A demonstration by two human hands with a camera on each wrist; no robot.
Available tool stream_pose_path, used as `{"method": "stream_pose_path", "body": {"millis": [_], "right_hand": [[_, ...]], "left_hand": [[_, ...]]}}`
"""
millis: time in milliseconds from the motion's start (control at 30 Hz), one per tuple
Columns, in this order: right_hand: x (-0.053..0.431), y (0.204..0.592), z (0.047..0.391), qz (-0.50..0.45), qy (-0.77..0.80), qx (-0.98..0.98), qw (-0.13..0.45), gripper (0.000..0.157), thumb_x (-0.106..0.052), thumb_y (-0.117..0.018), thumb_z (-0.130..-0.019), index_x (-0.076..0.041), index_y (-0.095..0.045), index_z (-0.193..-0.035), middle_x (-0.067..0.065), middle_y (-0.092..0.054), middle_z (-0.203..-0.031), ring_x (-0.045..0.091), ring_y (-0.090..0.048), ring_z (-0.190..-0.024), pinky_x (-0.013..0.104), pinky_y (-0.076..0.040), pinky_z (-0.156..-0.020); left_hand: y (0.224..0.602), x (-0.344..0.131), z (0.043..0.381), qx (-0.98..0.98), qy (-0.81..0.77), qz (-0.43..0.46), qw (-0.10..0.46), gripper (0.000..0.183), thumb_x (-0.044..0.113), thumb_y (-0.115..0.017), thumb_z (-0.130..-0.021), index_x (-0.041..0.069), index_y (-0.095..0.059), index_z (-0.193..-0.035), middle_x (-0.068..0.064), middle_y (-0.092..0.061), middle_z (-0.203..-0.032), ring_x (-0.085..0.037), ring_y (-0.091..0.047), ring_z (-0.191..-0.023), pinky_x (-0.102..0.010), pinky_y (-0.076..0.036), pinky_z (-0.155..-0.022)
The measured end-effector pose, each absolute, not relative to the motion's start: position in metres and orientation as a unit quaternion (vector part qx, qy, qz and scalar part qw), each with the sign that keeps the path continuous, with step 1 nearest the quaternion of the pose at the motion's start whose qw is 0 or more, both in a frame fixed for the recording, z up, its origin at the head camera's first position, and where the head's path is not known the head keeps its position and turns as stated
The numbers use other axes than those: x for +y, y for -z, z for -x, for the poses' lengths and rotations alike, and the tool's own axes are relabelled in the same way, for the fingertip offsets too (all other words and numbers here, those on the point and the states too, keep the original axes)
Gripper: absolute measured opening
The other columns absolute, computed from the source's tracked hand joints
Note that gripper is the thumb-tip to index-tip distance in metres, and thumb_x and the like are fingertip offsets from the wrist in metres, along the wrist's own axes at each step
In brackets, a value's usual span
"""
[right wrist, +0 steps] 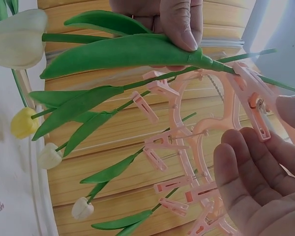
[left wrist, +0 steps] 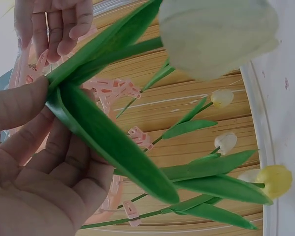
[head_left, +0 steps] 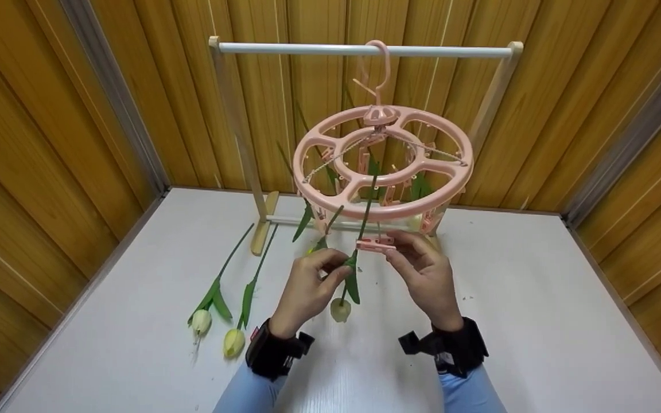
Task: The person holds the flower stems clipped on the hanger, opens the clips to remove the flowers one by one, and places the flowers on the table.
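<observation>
A person's two hands work just below the near side of one round pink clip hanger [head_left: 355, 186]. The left hand [head_left: 312, 288] holds one white tulip [head_left: 341, 310], its thumb and forefinger pinching the stem where two leaves join; the bloom hangs toward the near side and the stem rises away, toward the hanger. The right hand [head_left: 431, 281] pinches one pink clothespin [head_left: 375, 246] by its handles between thumb and fingers, the remaining fingers loosely bent. The clothespin's mouth meets the tulip's stem between the two hands; whether it bites down cannot be told.

On the white table [head_left: 135, 298], to the left, lie two more tulips: one white bloom [head_left: 201, 322] and, to its right and nearer, one yellow bloom [head_left: 233, 343]. From the hanger, the right wrist view shows four other tulips hanging: one yellow head [right wrist: 24, 123], two white heads [right wrist: 50, 156], and a fourth with only leaves [right wrist: 123, 222] in sight.

The hanger's single hook [head_left: 386, 66] loops over one white rail [head_left: 307, 49], carried by two wooden uprights [head_left: 236, 126]. Two black wrist straps [head_left: 276, 353] sit above two light blue sleeves [head_left: 250, 393].
</observation>
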State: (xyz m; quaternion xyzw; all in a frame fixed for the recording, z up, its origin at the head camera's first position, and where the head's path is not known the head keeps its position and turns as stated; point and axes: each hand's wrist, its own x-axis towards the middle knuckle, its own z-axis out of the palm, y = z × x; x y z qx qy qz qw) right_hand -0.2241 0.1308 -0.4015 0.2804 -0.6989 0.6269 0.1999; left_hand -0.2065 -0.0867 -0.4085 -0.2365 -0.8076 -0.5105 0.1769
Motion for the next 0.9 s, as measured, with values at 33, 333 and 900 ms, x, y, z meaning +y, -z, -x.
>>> {"method": "stream_pose_path", "body": {"millis": [33,333,900], "right_hand": [[0.1308,0.4016,0.2244,-0.282,-0.628,-0.697,0.201,0.030,0.008,-0.065,-0.096,0.012,-0.064,-0.126,0.023,-0.067,-0.116,0.013,-0.069,-0.103,0.023,-0.057,-0.085],[0.1318,0.4018,0.2252,-0.291,-0.629,-0.690,0.208,0.028,0.011,-0.064,-0.095,0.015,-0.064,-0.123,0.018,-0.069,-0.116,0.009,-0.070,-0.098,0.023,-0.058,-0.084],[0.1303,0.4004,0.2226,-0.262,-0.642,-0.693,0.200,0.027,0.007,-0.066,-0.096,0.013,-0.066,-0.122,0.017,-0.070,-0.110,0.014,-0.070,-0.090,0.025,-0.059,-0.080]], "left_hand": [[0.4082,-0.0866,0.2064,-0.808,0.509,0.239,0.177,0.005,0.008,-0.072,-0.096,0.005,-0.075,-0.099,-0.002,-0.072,-0.087,-0.012,-0.065,-0.079,-0.028,-0.054,-0.074],[0.4060,-0.0872,0.2035,-0.802,0.521,0.249,0.155,0.005,0.003,-0.071,-0.094,0.005,-0.073,-0.099,-0.002,-0.070,-0.087,-0.012,-0.063,-0.078,-0.024,-0.052,-0.066],[0.4084,-0.0828,0.2048,-0.793,0.531,0.253,0.160,0.004,0.002,-0.070,-0.094,0.003,-0.072,-0.098,-0.004,-0.070,-0.085,-0.012,-0.063,-0.077,-0.029,-0.054,-0.072]]}}
